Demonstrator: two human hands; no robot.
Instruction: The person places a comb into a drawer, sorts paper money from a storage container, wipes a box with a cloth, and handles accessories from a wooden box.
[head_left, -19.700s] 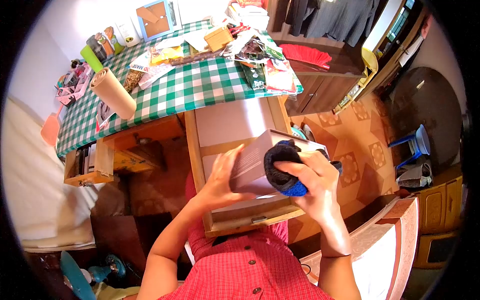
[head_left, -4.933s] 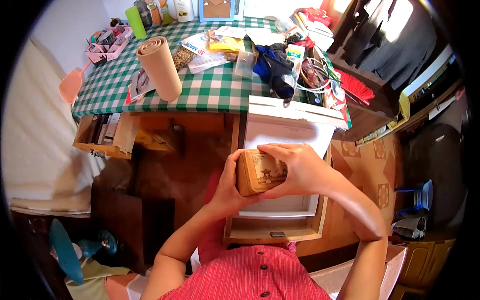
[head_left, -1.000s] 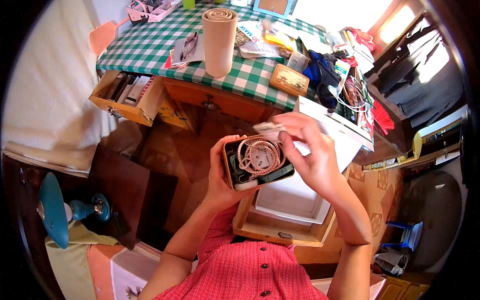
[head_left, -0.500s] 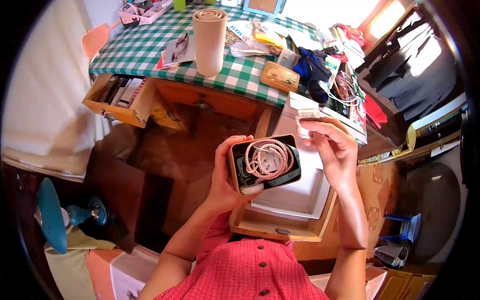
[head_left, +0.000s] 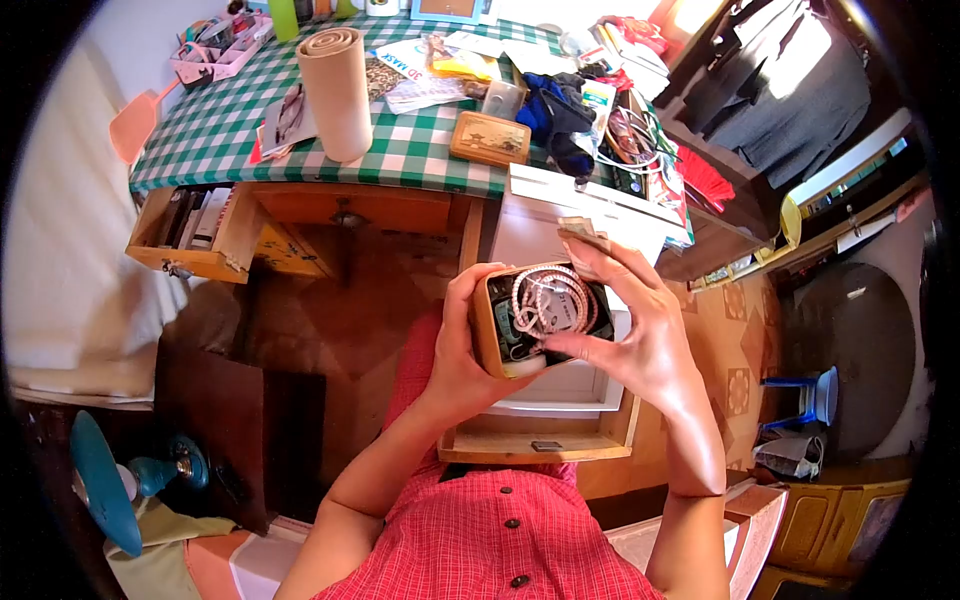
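Observation:
My left hand grips the side of a small open box, tilted so its inside shows. A pink-and-white braided charging cable lies coiled in it, over a pale round item with printing and some dark things. My right hand reaches over the box's right side, its thumb at the coil. A small folded, paper-like piece sticks out at its fingertips, partly hidden by the fingers. Below the box is a pulled-out drawer with a white tray-like piece in it.
A green checked tablecloth covers the desk, with a beige roll, a flat decorated wooden case and heaped clutter. An open left drawer holds books. A teal lamp and a blue stool stand at the sides.
My right hand has come left and down from beside the box to its contents, the small piece still at its fingers. The box has shifted slightly right. The head view has turned.

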